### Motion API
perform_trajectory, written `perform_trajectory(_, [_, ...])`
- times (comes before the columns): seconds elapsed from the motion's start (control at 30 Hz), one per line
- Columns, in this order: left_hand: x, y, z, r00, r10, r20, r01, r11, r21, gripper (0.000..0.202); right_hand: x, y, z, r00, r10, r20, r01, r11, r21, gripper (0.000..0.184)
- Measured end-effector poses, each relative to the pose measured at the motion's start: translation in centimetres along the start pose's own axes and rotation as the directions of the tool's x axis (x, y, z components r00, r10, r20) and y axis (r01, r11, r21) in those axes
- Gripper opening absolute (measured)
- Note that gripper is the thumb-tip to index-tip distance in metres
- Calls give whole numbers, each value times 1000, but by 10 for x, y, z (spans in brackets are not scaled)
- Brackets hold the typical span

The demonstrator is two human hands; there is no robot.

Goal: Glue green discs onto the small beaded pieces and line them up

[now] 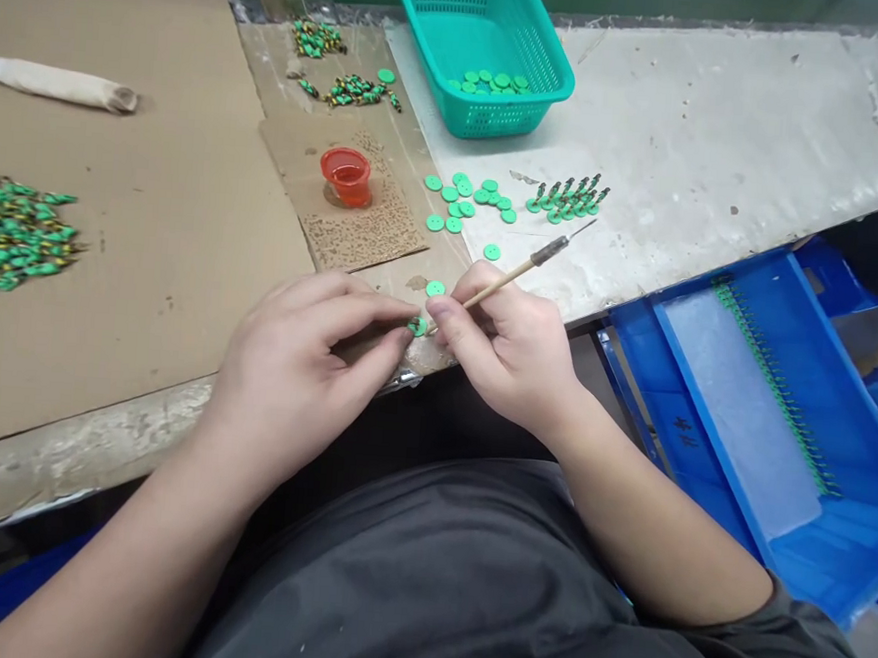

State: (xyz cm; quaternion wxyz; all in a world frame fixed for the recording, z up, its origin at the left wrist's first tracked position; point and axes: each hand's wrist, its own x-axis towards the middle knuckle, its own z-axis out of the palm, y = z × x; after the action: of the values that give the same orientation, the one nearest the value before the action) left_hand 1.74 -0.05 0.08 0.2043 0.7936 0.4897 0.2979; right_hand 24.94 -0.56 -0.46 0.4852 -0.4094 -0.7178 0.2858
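Note:
At the table's front edge my left hand [309,350] is closed, thumb and forefinger pinching a small green figure piece [415,324], mostly hidden by the fingertips. My right hand [509,344] grips a thin wooden stick tool [504,277] with a dark wrapped end and a fine needle-like tip pointing up and away. The stick's lower end comes close to the piece in my left hand; whether they touch I cannot tell. One green disc [435,289] lies just beyond my fingertips. Several more loose green discs [447,209] are scattered farther off.
A red cup [348,176] of liquid stands on speckled cardboard [393,231]. Behind are a teal basket [491,122] with discs and small figure piles [354,91]. Figures on discs [568,200] stand right; a larger pile [16,239] lies left. A blue crate [864,539] sits below the table.

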Motion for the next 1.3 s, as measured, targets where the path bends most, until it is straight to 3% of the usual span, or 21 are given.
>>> perform_trajectory(0.37, [4, 1, 2, 999, -33, 9, 33, 999, -11, 18, 0, 5, 1, 991, -131, 20, 132, 979, -153, 33])
perform_trajectory(0.63, [3, 1, 2, 1000, -22, 2, 22, 1000, -17, 18, 1, 4, 3, 983, -183, 3, 181, 972, -147, 29])
perform_trajectory(1.03, [4, 2, 1, 1000, -8, 10, 8, 1000, 9, 21, 1, -5, 3, 993, -114, 10, 114, 982, -151, 30])
perform_trajectory(1.3, [6, 3, 1, 998, -43, 38, 43, 999, 5, 31, -2, -17, 6, 1000, -19, 16, 22, 969, -246, 33])
